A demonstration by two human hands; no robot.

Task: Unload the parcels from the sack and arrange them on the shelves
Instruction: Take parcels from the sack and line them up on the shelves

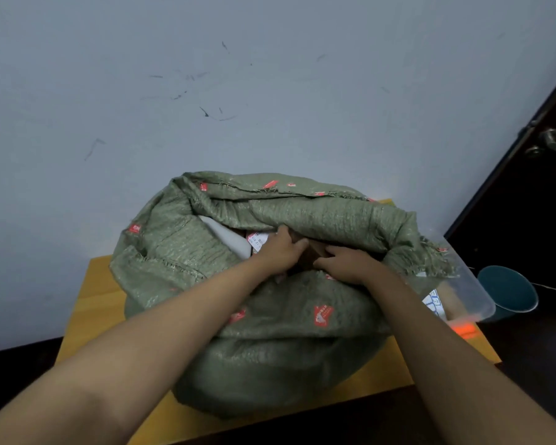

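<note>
A bulging green woven sack [270, 332] with red logos stands on a yellow wooden table [90, 303], its mouth open toward the wall. Both my hands reach into the mouth. My left hand [280, 252] grips the left side of a brown cardboard parcel [312, 253]. My right hand [347, 261] holds the same parcel from the right, fingers curled on its edge. Left of it inside the sack lie a white soft parcel [225, 236] and a printed shipping label [257, 240]. Most of the brown parcel is hidden by my hands and the sack's folds.
A clear plastic bin [466, 284] with parcels inside sits on the table right of the sack. A teal bucket [507, 290] stands on the dark floor beyond. A dark door with a handle [552, 142] is at the right. A scuffed white wall rises behind the table.
</note>
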